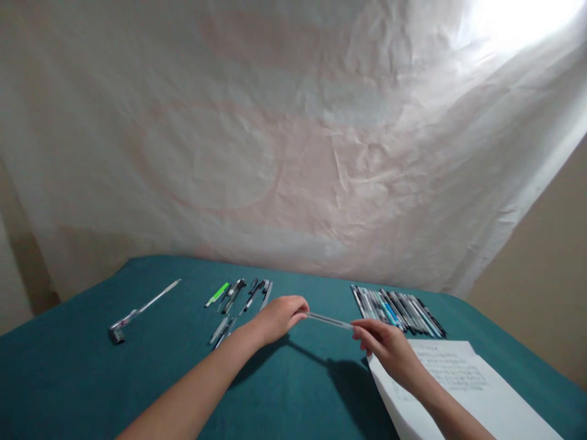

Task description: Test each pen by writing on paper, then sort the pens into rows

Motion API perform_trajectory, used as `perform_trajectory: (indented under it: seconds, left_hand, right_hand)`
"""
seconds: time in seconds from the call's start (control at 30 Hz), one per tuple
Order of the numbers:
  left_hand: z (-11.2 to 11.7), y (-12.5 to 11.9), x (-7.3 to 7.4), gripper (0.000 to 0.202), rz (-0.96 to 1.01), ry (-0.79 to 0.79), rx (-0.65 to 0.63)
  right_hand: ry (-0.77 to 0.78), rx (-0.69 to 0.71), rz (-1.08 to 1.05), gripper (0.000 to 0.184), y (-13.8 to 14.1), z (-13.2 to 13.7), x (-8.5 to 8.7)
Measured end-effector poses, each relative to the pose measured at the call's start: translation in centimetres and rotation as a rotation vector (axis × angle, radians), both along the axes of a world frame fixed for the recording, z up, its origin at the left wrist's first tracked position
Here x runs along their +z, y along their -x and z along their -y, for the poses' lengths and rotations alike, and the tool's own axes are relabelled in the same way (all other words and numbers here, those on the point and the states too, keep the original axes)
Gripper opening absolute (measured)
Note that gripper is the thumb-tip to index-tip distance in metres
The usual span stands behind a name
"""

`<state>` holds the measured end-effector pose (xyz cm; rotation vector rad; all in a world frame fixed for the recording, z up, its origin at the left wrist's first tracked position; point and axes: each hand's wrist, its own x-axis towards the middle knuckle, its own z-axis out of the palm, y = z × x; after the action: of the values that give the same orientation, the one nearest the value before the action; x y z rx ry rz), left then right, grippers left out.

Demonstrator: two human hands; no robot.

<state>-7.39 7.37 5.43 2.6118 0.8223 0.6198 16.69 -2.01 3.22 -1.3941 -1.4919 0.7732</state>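
a slim, clear pen [328,319] is held level just above the tabletop [68,373], a little beyond its middle and short of the far edge. one end is pinched in the closed fingertips of the left hand [279,318]; the other end is gripped between the thumb and fingers of the right hand [385,345]. the barrel is seen to be straight, thin and see-through, with a faint glint along its length, and a dark shadow is thrown on the cloth beneath it and the hands.

the tabletop is covered with a teal cloth, matte and smooth. along the far edge toward the right corner, a row of pens [397,311] is laid side by side, barrels touching, in black, blue and silvery tones. nearer the middle of the far edge, a looser cluster of pens [243,294] is spread out, dark and metallic, with a green marker [217,294] at its left side. toward the far left corner, a long pale stick [153,299] lies at a slant, and a small grey cap [117,335] is found at its nearer end. by the near right corner, a printed sheet of paper [463,382] lies flat, partly under the right wrist.

behind the table a white sheet [293,153] is hung, creased and crinkled all over, with a bright glare at its upper right. a plain beige wall [545,275] is shown at the right.
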Motion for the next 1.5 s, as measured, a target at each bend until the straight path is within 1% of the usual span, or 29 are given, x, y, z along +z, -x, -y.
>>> perform_trajectory:
  seconds: [0.07, 0.13, 0.23, 0.3, 0.37, 0.4, 0.5, 0.57, 0.67, 0.8, 0.97, 1.1, 1.23, 1.33, 1.43, 1.5]
  left_hand:
    - [-0.1, 0.3, 0.1, 0.014, -0.007, 0.001, 0.005]
    - [-0.2, 0.4, 0.1, 0.014, -0.003, 0.000, 0.011]
    - [-0.3, 0.4, -0.3, 0.015, 0.066, -0.011, 0.051]
    - [-0.6, 0.4, -0.8, 0.024, 0.152, -0.023, 0.122]
    - [-1.2, 0.5, -1.3, 0.031, 0.207, -0.038, 0.221]
    - [-1.5, 0.7, -1.5, 0.031, 0.203, -0.045, 0.270]
    - [-2.4, 1.4, -2.0, 0.021, 0.084, -0.068, 0.390]
    - [-2.9, 1.9, -2.1, 0.017, -0.018, -0.073, 0.465]
    - [-3.4, 2.8, -2.1, 0.016, -0.107, -0.054, 0.551]
    - [-4.0, 3.7, -2.0, 0.016, -0.170, -0.020, 0.618]
    - [-4.7, 4.9, -1.6, 0.019, -0.235, -0.008, 0.699]
    - [-5.0, 5.6, -1.4, 0.018, -0.286, 0.012, 0.735]
    - [-5.0, 5.4, -2.0, 0.019, -0.330, 0.042, 0.761]
    - [-4.6, 4.8, -2.7, 0.019, -0.346, 0.039, 0.764]
    - [-3.9, 4.1, -3.4, 0.023, -0.347, 0.011, 0.749]
    - [-3.5, 3.8, -3.6, 0.025, -0.347, -0.011, 0.743]
  right_hand:
    - [-0.020, 0.017, 0.217, 0.024, -0.3, -0.2, -0.1]
    - [-0.085, 0.018, 0.362, 0.020, -0.2, -0.4, -0.2]
    - [-0.156, 0.030, 0.476, 0.018, 0.0, -1.0, -0.2]
    - [-0.161, 0.019, 0.558, 0.021, -0.2, -1.8, -0.2]
    - [-0.125, -0.048, 0.677, 0.025, -0.8, -2.9, -0.4]
    - [-0.088, -0.108, 0.759, 0.027, -1.3, -3.5, -0.5]
    - [0.048, -0.313, 1.001, 0.024, -2.8, -5.2, -1.0]
    - [0.104, -0.394, 1.077, 0.021, -3.5, -6.1, -1.3]
    - [0.137, -0.433, 1.095, 0.021, -3.8, -7.0, -1.7]
    - [0.170, -0.446, 1.113, 0.019, -3.1, -7.7, -2.5]
    - [0.216, -0.455, 1.123, 0.022, -2.5, -8.1, -3.2]
    - [0.230, -0.451, 1.139, 0.022, -2.1, -7.9, -3.0]
    - [0.179, -0.463, 1.210, 0.026, -0.6, -7.3, -2.3]
    - [0.081, -0.404, 1.234, 0.027, 1.4, -6.9, -1.7]
    - [-0.002, -0.278, 1.209, 0.025, 3.9, -6.4, -1.6]
    - [-0.028, -0.202, 1.181, 0.025, 5.6, -6.1, -1.8]
